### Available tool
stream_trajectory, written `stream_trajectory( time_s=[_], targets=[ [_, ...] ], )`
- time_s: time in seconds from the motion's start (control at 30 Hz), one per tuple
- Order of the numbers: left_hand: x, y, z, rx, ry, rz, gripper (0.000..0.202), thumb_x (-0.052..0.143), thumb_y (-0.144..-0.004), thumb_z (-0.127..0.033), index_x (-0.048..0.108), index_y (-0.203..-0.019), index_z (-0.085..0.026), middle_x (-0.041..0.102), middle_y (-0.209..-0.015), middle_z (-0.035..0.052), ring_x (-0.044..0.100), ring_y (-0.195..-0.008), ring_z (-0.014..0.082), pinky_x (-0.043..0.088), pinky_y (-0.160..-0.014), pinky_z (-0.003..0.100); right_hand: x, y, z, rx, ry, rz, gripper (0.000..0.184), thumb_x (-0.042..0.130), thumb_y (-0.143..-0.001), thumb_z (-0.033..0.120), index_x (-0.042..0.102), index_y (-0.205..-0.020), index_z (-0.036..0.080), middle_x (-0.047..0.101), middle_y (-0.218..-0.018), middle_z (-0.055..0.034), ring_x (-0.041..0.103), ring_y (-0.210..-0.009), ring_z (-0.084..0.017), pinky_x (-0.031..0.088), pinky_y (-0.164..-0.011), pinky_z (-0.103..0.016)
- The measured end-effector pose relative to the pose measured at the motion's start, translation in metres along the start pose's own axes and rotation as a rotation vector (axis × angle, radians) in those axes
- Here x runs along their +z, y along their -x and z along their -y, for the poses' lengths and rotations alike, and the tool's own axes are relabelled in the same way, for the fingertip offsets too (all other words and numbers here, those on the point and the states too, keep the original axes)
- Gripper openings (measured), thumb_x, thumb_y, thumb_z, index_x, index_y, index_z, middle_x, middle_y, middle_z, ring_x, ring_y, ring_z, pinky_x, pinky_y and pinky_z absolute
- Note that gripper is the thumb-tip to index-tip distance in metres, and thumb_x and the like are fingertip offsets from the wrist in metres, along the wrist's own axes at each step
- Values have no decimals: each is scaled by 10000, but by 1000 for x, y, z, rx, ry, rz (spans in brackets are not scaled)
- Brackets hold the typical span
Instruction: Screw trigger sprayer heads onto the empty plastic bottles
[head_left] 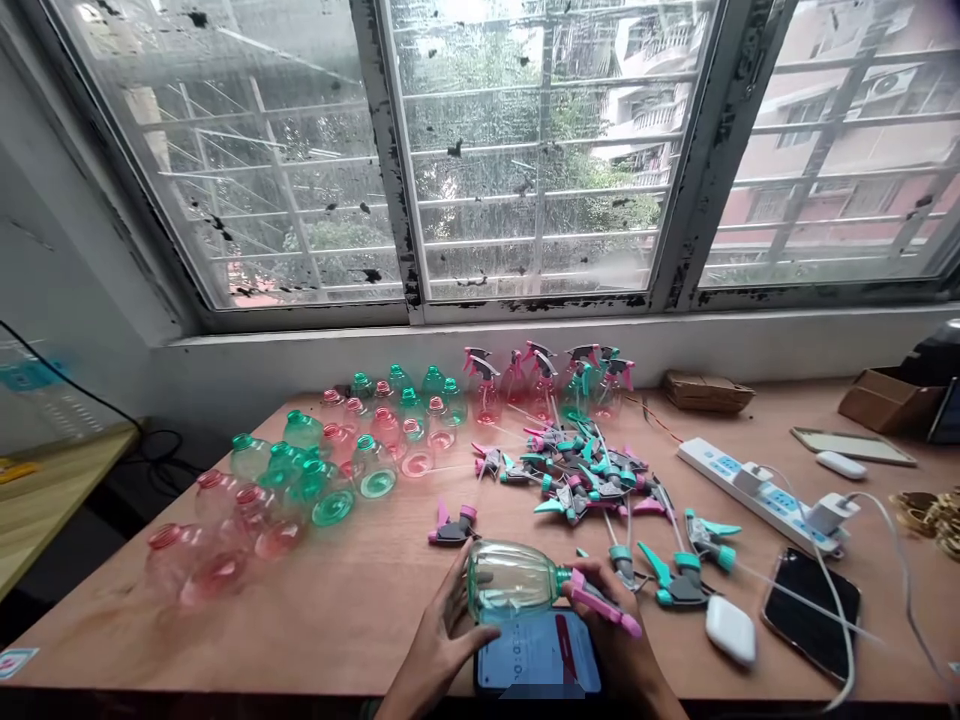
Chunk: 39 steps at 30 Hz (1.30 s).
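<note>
A clear green spray bottle (514, 580) lies sideways just above the table's front edge. My left hand (442, 630) wraps round its wide base. My right hand (615, 630) is closed on the pink trigger head (600, 598) at the bottle's neck. Beneath both hands a lit phone (536, 655) lies flat. A loose pink and grey trigger head (452, 527) rests just behind the bottle.
Empty green and pink bottles (315, 470) cover the table's left. A heap of loose trigger heads (585, 475) sits at centre, with finished spray bottles (540, 385) behind. To the right lie a power strip (757, 492), a dark phone (814, 612), a white case (730, 630) and cardboard boxes (889, 400).
</note>
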<state>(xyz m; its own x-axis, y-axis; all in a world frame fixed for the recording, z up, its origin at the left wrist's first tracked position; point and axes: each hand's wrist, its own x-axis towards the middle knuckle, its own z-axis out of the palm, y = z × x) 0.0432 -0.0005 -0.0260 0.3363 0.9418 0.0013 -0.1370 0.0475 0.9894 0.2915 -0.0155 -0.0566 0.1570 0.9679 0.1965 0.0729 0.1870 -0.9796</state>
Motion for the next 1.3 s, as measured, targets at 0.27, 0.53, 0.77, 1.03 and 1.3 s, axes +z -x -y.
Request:
stream_trajectory(
  time_s=[0.27, 0.53, 0.77, 1.03, 1.3],
  targets=[
    [1, -2, 0, 66, 10, -21, 967, 854, -729, -426, 363, -1533, -208, 438, -1560, 153, 354, -1459, 386, 267, -1218, 517, 2, 3, 13, -89, 143, 67, 225, 732, -816, 372, 674, -936, 190, 710, -802, -34, 672, -746, -246, 538, -660, -310],
    [4, -1, 4, 130, 8, -2, 1040, 898, -682, -297, 317, -1545, -292, 391, -1593, 105, 368, -1457, 356, 261, -1220, 488, -4, 0, 6, -128, 108, 70, 230, 737, -799, 396, 693, -876, 183, 731, -800, -56, 680, -762, -266, 542, -667, -331],
    [6, -1, 0, 175, -24, 4, 923, 850, -735, -414, 400, -1512, -197, 501, -1510, 150, 381, -1440, 397, 266, -1212, 518, -4, 2, 9, -160, 107, 81, 287, 744, -785, 441, 714, -900, 179, 753, -840, -71, 693, -782, -278, 549, -658, -343],
    [11, -3, 11, 233, -14, 44, 1078, 917, -639, -289, 321, -1537, -321, 507, -1478, 115, 488, -1355, 380, 382, -1131, 553, -7, -1, 8, -193, 127, -2, 345, 703, -800, 514, 708, -904, 185, 741, -830, -67, 672, -735, -254, 515, -606, -324],
    [10, -3, 11, 293, -24, 29, 916, 847, -738, -389, 395, -1505, -170, 516, -1466, 191, 408, -1410, 419, 288, -1175, 580, -4, 2, 12, -269, 135, 31, 328, 657, -847, 500, 712, -924, 186, 705, -768, -40, 662, -699, -242, 512, -597, -327]
  ],
)
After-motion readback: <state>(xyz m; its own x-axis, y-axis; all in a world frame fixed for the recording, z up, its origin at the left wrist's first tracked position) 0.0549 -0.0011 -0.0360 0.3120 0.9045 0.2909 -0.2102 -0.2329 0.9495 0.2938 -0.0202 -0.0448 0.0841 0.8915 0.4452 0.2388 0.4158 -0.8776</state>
